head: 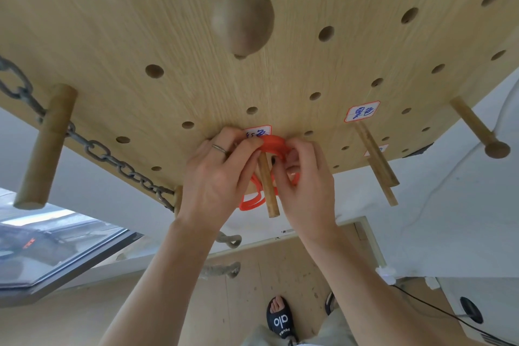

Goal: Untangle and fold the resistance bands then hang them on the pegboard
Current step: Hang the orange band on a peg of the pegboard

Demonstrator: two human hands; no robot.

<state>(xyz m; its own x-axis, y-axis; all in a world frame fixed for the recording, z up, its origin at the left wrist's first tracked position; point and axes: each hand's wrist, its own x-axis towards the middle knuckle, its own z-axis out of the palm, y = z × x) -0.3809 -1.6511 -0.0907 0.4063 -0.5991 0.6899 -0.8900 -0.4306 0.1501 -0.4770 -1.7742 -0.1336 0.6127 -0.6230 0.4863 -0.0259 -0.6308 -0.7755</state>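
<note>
Both hands pinch one orange resistance band looped over a wooden peg of the pegboard: left hand left of the peg, right hand right of it. A label sits just above. Four more pegs stand out around; one chain hangs to the left
</note>
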